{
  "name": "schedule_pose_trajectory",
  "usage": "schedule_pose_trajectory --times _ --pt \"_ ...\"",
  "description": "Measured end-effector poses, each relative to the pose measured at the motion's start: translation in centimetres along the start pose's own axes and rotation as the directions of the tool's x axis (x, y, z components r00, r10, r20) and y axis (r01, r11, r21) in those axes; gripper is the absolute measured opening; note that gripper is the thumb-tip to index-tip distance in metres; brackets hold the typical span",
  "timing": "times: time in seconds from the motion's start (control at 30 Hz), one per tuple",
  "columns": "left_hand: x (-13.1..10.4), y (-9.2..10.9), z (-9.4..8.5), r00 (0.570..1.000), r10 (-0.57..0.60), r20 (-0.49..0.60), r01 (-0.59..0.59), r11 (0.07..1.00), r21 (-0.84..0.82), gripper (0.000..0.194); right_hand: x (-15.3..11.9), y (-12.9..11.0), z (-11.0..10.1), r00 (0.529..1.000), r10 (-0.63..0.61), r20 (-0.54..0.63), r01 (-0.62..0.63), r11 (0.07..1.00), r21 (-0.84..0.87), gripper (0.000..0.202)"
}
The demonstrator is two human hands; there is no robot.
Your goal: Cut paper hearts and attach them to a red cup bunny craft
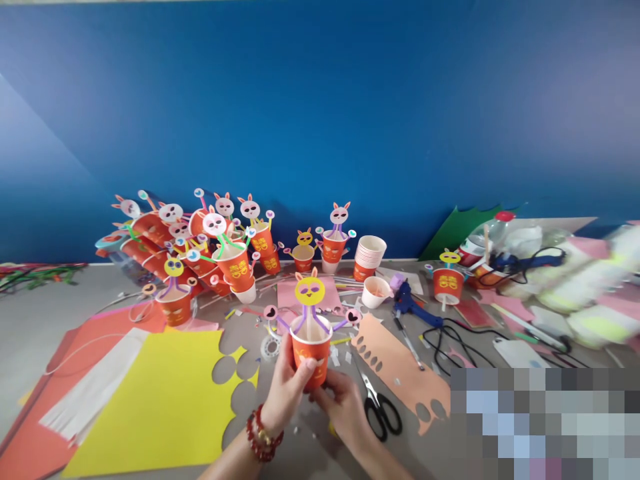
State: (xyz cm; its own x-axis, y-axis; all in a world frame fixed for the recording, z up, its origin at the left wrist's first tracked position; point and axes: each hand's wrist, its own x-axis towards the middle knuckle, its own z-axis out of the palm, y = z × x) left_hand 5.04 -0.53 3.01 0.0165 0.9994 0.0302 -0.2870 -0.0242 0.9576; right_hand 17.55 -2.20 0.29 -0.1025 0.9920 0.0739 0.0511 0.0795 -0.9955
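Note:
My left hand (287, 381) is wrapped around a red paper cup (310, 353), held upright above the table. From the cup rises a paper puppet (309, 292) with a yellow animal face, purple pipe-cleaner arms and round pink paper hands with dark hearts. A pale stick (309, 328) shows inside the cup, below the face. Just under the cup's base, my right hand (345, 403) has its fingers closed; what they pinch is hidden. Black-handled scissors (383, 408) lie close to the right hand.
Several finished puppet cups (235, 263) crowd the back left. White-rimmed stacked cups (370, 257) stand at the back. Yellow paper (160, 393) lies left, cut orange paper (400, 367) right. A blue glue gun (415, 307) trails a black cord; plastic-wrapped bundles (570, 287) lie beyond.

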Motion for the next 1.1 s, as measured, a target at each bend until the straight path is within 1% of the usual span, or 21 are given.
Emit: schedule_pose_trajectory --times 0.13,0.23,0.3,0.37,0.43,0.5,0.57,0.67,0.73,0.9,1.0,1.1 --pt "0.4 0.5 -0.1 1.000 -0.017 0.003 0.017 0.999 -0.040 0.074 -0.2 -0.3 0.3 0.998 0.009 0.055 -0.007 0.999 -0.036 0.029" --pt "1.2 1.4 -0.6 0.997 0.042 -0.068 -0.047 0.996 -0.075 0.070 -0.5 -0.4 0.7 0.993 0.037 0.111 -0.021 0.990 -0.139 0.028" --pt "1.6 1.9 -1.0 0.993 0.072 -0.097 -0.080 0.994 -0.080 0.069 -0.7 -0.5 0.9 0.989 0.056 0.136 -0.031 0.983 -0.179 0.027" --pt "1.7 2.0 -1.3 0.993 0.074 -0.092 -0.081 0.993 -0.082 0.068 -0.7 -0.4 1.0 0.987 0.063 0.147 -0.036 0.983 -0.183 0.027" --pt "1.6 1.6 -1.4 0.995 0.067 -0.079 -0.073 0.994 -0.076 0.067 -0.7 -0.4 0.9 0.987 0.052 0.150 -0.026 0.985 -0.169 0.030" --pt "1.3 1.1 -1.3 0.996 0.065 -0.069 -0.070 0.995 -0.069 0.065 -0.6 -0.3 0.7 0.991 0.028 0.134 -0.010 0.991 -0.133 0.032" --pt "1.0 0.6 -1.1 0.998 0.048 -0.043 -0.051 0.997 -0.066 0.067 -0.4 -0.2 0.5 0.996 0.013 0.088 -0.007 0.997 -0.078 0.033" --pt "0.4 0.3 -0.6 1.000 -0.011 0.025 0.013 0.999 -0.053 0.072 -0.2 0.0 0.2 1.000 0.009 0.029 -0.009 1.000 -0.004 0.032" --pt "0.2 0.3 -0.3 0.998 -0.042 0.056 0.044 0.998 -0.040 0.075 -0.1 0.2 0.1 1.000 0.001 0.019 -0.001 1.000 0.014 0.031" --pt "0.1 0.4 -0.2 0.998 -0.035 0.052 0.037 0.998 -0.045 0.075 -0.3 0.5 0.1 1.000 -0.008 0.005 0.008 1.000 0.013 0.024" --pt "0.1 0.0 -0.4 0.998 -0.031 0.060 0.035 0.997 -0.065 0.072 -0.3 0.6 0.1 1.000 -0.024 -0.001 0.024 1.000 0.015 0.021" --pt "0.1 -0.4 -0.5 0.996 -0.037 0.078 0.044 0.995 -0.092 0.074 -0.2 0.5 0.1 0.999 -0.044 -0.012 0.044 0.999 0.025 0.019"
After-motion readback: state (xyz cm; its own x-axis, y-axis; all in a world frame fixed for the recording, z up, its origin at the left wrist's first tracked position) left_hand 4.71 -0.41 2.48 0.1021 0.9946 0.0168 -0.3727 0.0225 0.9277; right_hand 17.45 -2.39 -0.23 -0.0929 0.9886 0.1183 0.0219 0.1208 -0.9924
